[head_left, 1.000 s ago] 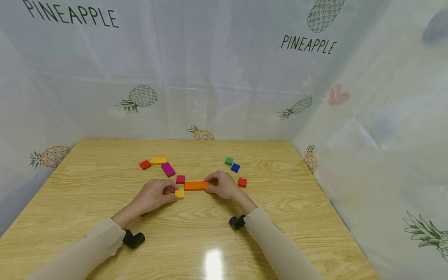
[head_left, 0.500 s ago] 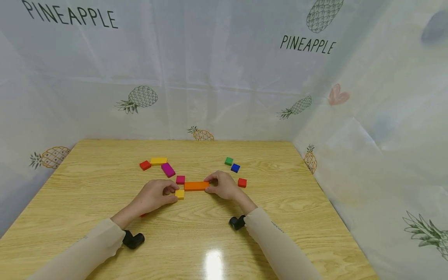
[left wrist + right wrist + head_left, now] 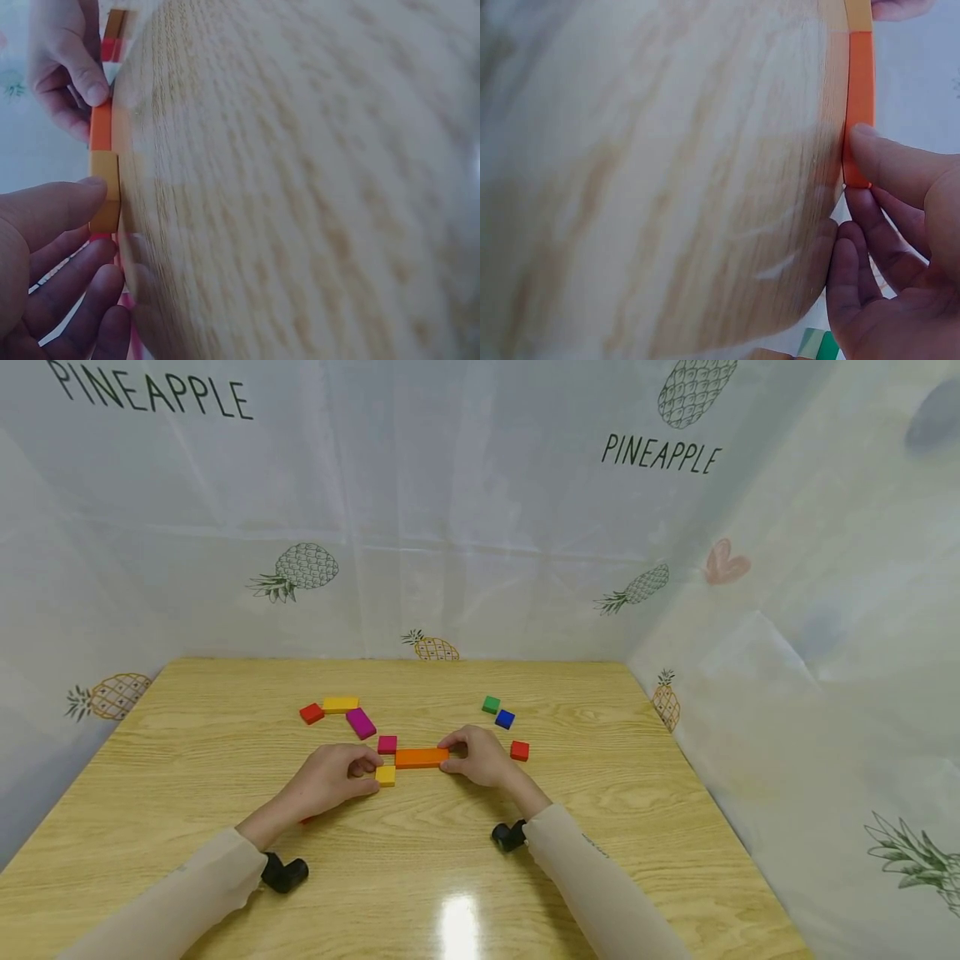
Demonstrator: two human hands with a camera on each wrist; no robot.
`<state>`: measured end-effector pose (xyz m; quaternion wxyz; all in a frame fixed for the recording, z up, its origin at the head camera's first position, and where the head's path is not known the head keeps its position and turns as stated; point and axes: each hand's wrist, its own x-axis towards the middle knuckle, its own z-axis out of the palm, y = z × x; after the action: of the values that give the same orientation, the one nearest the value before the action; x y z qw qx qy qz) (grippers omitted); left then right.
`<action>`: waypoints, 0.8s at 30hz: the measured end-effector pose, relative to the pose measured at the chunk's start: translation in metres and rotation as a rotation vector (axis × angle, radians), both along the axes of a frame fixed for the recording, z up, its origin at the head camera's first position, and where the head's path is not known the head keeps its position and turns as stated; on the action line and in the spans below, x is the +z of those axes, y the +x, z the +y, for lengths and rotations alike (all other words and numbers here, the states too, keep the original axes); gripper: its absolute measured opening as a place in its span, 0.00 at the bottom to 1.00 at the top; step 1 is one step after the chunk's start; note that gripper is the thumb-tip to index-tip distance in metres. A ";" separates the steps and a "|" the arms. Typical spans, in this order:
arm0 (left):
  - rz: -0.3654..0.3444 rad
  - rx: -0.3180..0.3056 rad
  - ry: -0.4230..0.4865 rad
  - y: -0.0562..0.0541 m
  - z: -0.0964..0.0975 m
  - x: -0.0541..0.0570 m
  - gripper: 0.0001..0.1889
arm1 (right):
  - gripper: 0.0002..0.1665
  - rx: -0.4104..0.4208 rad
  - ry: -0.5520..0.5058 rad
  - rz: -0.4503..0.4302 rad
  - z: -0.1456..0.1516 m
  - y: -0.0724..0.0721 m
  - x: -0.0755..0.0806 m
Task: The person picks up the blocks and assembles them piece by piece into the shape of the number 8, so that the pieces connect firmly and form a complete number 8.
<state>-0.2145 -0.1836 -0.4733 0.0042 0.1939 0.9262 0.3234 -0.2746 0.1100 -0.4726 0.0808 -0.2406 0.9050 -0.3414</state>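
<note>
Okay so, over on the left, a red block [image 3: 312, 714] and a long yellow block [image 3: 341, 705] lie beyond the left hand [image 3: 334, 777]. That hand's thumb and forefinger are parted just enough to pinch a small yellow block [image 3: 386, 776] flat on the table [image 3: 600, 860], other fingers loosely curled. A low, light pinch seems right there; squeezing hard could skid it.

Next along, a purple block [image 3: 361, 723] sits farther back, then a pink block [image 3: 387, 745] by the far left corner of the orange block [image 3: 422, 758]. That pink one is the thing to watch, since a leftward shove on the orange block might knock it askew.

The small yellow block is by the orange block's near left corner; can't tell if they truly touch. Tiny nudges beat twisting here, imo: one hand acts as a stop, the other corrects.

The right hand [image 3: 480, 760] has the orange block's right end between thumb and fingers, gap just block-wide. Farther right are a green block [image 3: 491, 704], a blue block [image 3: 505, 719] and another red block [image 3: 520, 751], that last one just beside the hand, so lifting straight up is safer than sweeping sideways.
</note>
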 end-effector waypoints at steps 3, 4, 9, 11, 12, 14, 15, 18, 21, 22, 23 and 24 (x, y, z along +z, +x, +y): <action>0.002 0.002 -0.003 0.000 0.000 0.001 0.14 | 0.16 0.000 0.000 -0.002 0.000 0.000 0.000; 0.004 0.004 -0.005 0.001 0.000 0.001 0.14 | 0.16 0.001 -0.001 -0.002 0.000 0.000 0.000; 0.007 0.010 -0.005 0.003 0.001 0.002 0.13 | 0.16 0.009 -0.007 -0.005 0.001 -0.002 -0.002; 0.007 0.010 -0.003 0.003 0.001 0.003 0.13 | 0.17 0.015 -0.007 -0.004 0.001 -0.002 -0.002; 0.007 0.009 -0.002 0.004 0.001 0.003 0.13 | 0.17 0.017 -0.007 -0.004 0.001 -0.002 -0.002; 0.006 0.009 0.000 0.004 0.001 0.004 0.13 | 0.17 0.022 -0.006 -0.003 0.001 -0.002 -0.001; 0.007 0.008 0.001 0.004 0.001 0.004 0.13 | 0.18 0.024 -0.006 -0.004 0.001 -0.001 0.000; 0.010 0.005 0.005 0.003 0.001 0.003 0.13 | 0.21 0.036 -0.002 -0.015 0.001 -0.001 0.002; 0.016 0.003 0.005 0.003 0.001 0.002 0.12 | 0.25 0.054 -0.006 -0.040 0.003 0.000 0.006; 0.015 0.008 0.006 0.003 0.001 0.002 0.12 | 0.26 0.063 -0.011 -0.045 0.004 0.000 0.008; 0.016 0.007 0.006 0.003 0.001 0.002 0.12 | 0.27 0.071 -0.012 -0.043 0.006 -0.001 0.009; 0.015 0.010 0.007 0.003 0.001 0.001 0.12 | 0.28 0.074 -0.015 -0.044 0.007 -0.001 0.010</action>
<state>-0.2116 -0.1830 -0.4723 -0.0051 0.1916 0.9261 0.3251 -0.2757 0.1174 -0.4621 0.1117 -0.2668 0.8910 -0.3500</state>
